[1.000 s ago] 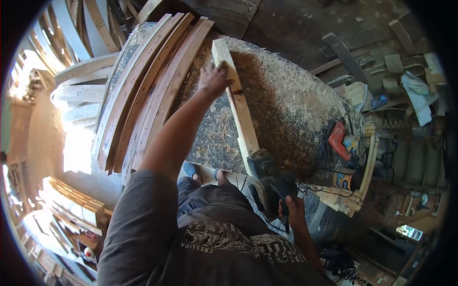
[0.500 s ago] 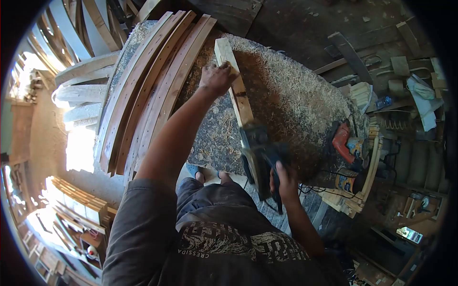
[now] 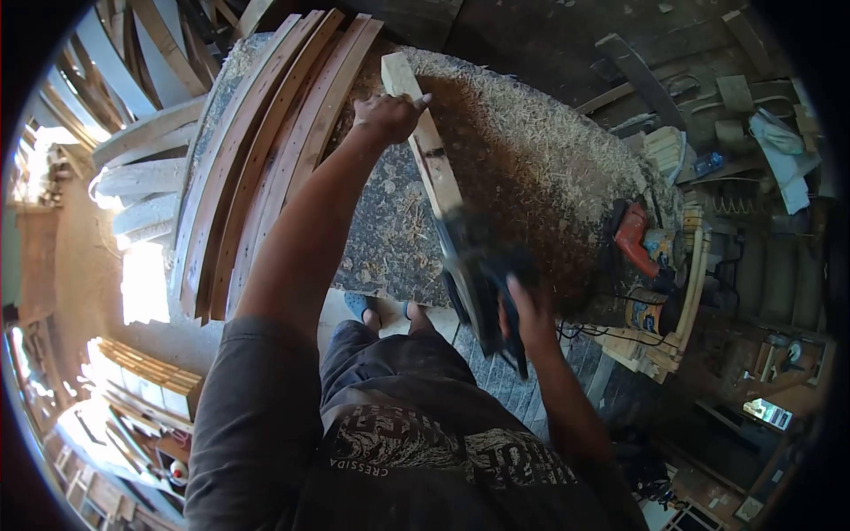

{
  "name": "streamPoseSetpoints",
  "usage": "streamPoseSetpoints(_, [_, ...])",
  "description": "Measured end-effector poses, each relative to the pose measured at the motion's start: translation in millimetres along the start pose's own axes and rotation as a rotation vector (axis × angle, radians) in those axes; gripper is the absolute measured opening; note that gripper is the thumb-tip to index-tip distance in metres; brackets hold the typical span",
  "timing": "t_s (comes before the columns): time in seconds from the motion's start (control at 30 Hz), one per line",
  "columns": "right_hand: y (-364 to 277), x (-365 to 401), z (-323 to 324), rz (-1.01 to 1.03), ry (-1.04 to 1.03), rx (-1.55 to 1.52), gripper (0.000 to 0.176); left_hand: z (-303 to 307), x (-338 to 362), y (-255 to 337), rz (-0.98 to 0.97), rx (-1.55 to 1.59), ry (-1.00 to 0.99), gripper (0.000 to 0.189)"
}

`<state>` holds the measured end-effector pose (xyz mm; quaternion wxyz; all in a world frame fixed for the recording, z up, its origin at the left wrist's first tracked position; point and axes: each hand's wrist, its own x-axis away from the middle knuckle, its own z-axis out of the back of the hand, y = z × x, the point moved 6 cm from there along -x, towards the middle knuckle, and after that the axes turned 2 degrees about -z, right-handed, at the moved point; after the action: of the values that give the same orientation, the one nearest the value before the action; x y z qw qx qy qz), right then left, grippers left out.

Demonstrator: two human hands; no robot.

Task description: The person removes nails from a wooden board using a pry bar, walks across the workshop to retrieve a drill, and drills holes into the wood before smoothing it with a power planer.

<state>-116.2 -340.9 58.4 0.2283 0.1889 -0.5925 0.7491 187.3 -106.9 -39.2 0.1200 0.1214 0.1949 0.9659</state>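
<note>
A pale squared wooden beam [image 3: 440,181] lies lengthwise on a bench, with a dark mark partway along it. My left hand [image 3: 388,117] is closed over its far part, one finger reaching across the top face. At the near part of the beam, a dark power tool that looks like an electric planer [image 3: 482,274] rests on the wood, blurred by motion. My right hand [image 3: 531,323] is wrapped around its rear handle. The tool hides the near end of the beam.
Wood shavings cover the bench [image 3: 381,239]. Long curved wooden pieces [image 3: 283,159] lie along its left side. A red power drill [image 3: 631,237] and cans [image 3: 651,310] sit on the right, near black cords [image 3: 580,329]. More curved boards [image 3: 146,133] stand beyond the left edge.
The view has shifted slightly, so the bench appears higher. My left hand has changed its finger position on the beam. The planer remains at the near part, still blurred.
</note>
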Motion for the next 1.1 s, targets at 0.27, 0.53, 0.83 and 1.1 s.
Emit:
streamPoseSetpoints(0.27, [82.6,98.8,46.9,-0.116,0.032,-0.045,0.036,-28.1,-21.6,-5.8,-0.131,-0.09,0.003,0.057])
streamPoseSetpoints(0.53, [-10.4,-8.4,-11.3,-0.039,0.063,0.015,0.046,10.0,9.4,7.1,-0.179,-0.028,0.203,0.039])
streamPoseSetpoints(0.83, [-99.5,-134.6,-68.0,0.012,0.013,0.009,0.056,-32.0,166.1,-16.0,0.027,0.419,0.524,0.021])
streamPoseSetpoints(1.1, [-190.1,-234.8,-120.3,0.1,-0.029,-0.001,0.06,-97.6,269.6,132.6,-0.582,0.353,0.135,0.044])
